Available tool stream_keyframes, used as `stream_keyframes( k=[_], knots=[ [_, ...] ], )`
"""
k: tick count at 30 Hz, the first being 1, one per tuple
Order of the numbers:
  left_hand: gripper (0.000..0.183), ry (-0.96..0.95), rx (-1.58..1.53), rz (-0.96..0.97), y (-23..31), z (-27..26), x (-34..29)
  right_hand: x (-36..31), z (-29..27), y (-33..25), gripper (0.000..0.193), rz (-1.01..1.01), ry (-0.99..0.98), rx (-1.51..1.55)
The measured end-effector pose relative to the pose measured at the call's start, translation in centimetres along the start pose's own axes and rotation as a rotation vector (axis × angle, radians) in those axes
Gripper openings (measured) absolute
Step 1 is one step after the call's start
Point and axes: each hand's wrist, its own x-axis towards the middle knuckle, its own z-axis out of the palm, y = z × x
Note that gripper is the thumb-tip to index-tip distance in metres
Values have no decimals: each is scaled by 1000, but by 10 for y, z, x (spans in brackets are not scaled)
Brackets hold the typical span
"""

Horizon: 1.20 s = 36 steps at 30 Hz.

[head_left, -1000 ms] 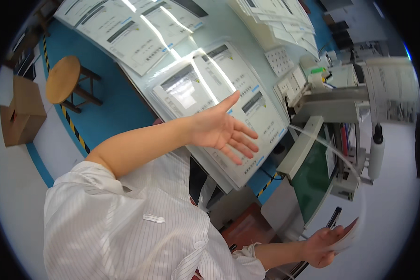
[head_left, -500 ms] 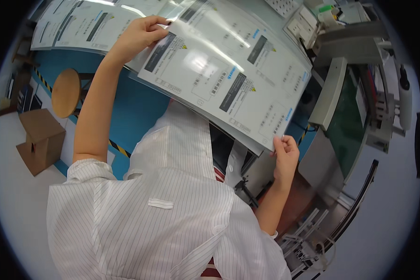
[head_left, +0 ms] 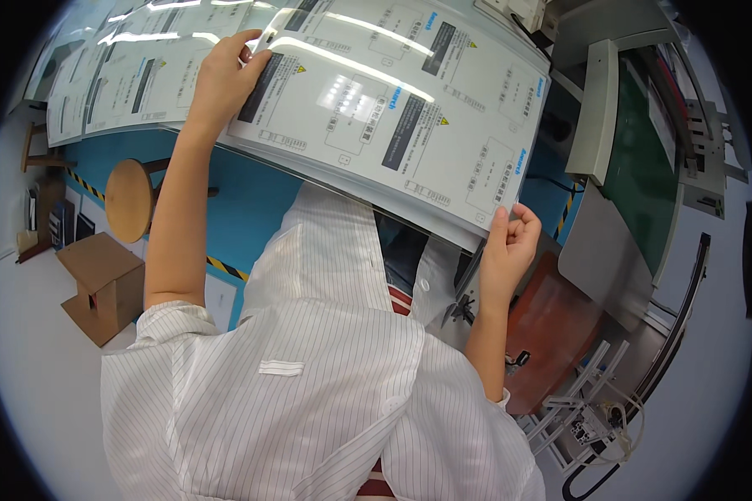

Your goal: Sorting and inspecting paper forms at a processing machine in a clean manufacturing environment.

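Observation:
A large glossy printed sheet, pale with dark blocks, blue lettering and small yellow triangles, lies over a stack of sheets whose near edges show below it. My left hand is closed on the sheet's left edge, thumb and fingers pinched together. At the near right corner, my right hand pinches the sheet's edge between thumb and fingers. To the left of my left hand are more printed sheets of the same kind, with ceiling lights reflecting in them.
Right of the sheets stands a machine with a green bed and a beige rail. A metal frame with tubing is at the lower right. On the left are a round wooden stool and an open cardboard box.
The sheet has come down flatter onto the stack, and its print is sharper. My left hand has shifted left and slightly down; my right hand has moved slightly up with the corner.

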Motion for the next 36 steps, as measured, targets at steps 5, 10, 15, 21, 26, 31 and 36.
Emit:
stream_keyframes(
  k=[5,10,15,21,26,31,36],
  knots=[
    [32,102,138,33,19,-9,-9,-3,3,-5,26,-14,25,-109],
    [18,261,60,329,40,-23,-40,-5,3,6,35,-119,122,-250],
    [30,37,149,497,45,-26,-62,4,7,17,42,-94,65,-14],
    [38,-10,198,664,34,-17,-47,-5,23,-2,54,-46,-10,-84],
    [33,-50,163,645,38,-17,-40,-6,32,3,53,-87,-15,-157],
    [32,-98,99,565,42,-17,-35,-4,31,7,52,-143,4,-239],
    [34,-23,-137,180,33,-10,-24,0,23,-1,54,-148,-53,-271]
  ],
)
